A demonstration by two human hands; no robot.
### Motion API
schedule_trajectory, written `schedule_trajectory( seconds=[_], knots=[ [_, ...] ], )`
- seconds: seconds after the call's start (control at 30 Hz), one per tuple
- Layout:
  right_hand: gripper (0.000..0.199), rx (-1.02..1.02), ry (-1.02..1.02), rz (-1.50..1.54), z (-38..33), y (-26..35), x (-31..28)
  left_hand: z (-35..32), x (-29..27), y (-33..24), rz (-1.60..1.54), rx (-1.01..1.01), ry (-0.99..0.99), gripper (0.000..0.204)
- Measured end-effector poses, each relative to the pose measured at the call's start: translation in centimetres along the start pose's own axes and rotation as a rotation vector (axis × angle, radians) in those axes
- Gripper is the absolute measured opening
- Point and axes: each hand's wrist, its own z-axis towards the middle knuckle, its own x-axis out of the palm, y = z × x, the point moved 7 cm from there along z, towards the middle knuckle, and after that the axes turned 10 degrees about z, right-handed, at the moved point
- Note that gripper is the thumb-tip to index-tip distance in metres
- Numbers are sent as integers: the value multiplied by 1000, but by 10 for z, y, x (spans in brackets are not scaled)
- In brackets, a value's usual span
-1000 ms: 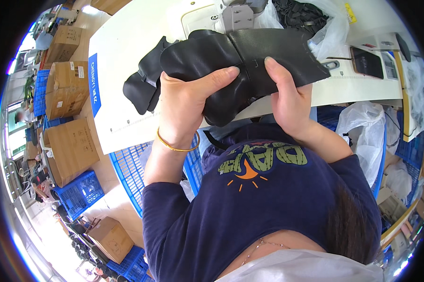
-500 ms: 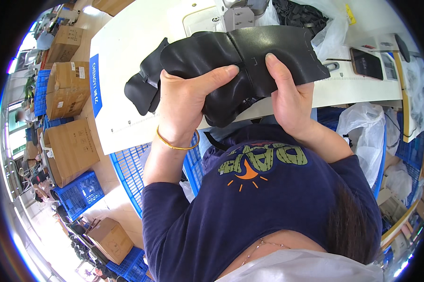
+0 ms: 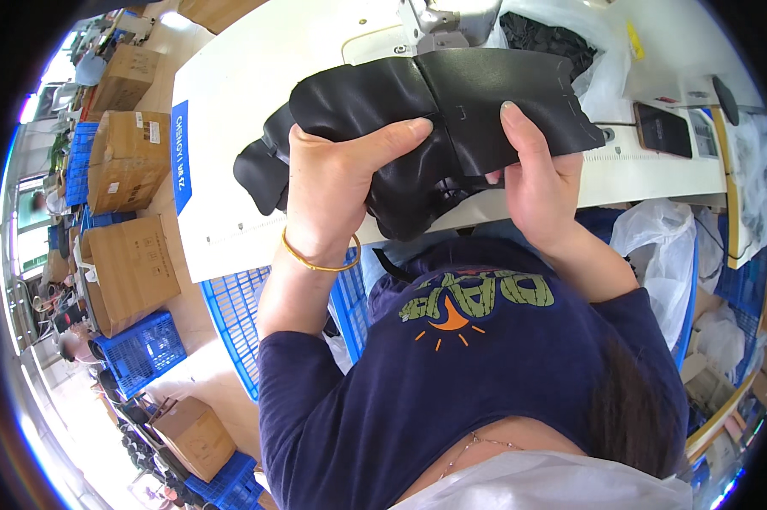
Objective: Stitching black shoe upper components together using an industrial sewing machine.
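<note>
While both hands hold it up above the edge of the white worktable (image 3: 256,127), the black leather piece (image 3: 451,102) hangs in folds in front of the person's chest. The left hand (image 3: 337,183) is closed on the bunched, crumpled left part, thumb pressed along its upper face and a gold bangle (image 3: 320,262) on the wrist. The right hand (image 3: 536,183) pinches the flatter right panel, thumb on top and fingers underneath. A seam runs down the middle between the 2 panels. Just behind the leather stands the grey head of a sewing machine (image 3: 447,17). A dark phone (image 3: 662,129) lies on the table to the right. Blue plastic crates (image 3: 230,314) and cardboard boxes (image 3: 127,161) sit on the floor to the left.
</note>
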Motion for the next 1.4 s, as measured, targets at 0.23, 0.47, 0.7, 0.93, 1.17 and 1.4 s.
schedule_trajectory(
  seconds=[0.23, 0.47, 0.7, 0.93, 1.17, 1.4],
  knots=[
    [19, -62, -35, -8, 31, 13, 10, 37, -2, -13, -2, -57, 41, 17],
    [30, -83, -99, -90, 68, 19, 4, 82, 6, -26, -84, -55, 121, 17],
    [25, -61, -125, -9, 84, 22, 3, 95, 6, -33, -21, -87, 77, 12],
    [23, -84, -138, 6, 81, 21, 2, 95, 6, -36, 29, -7, 100, 13],
    [21, -103, -101, 1, 82, 18, 2, 96, 4, -36, 48, 40, 144, 15],
    [27, -50, -91, -193, 85, 21, -1, 107, -5, -29, 86, -55, 87, 17]
  ],
)
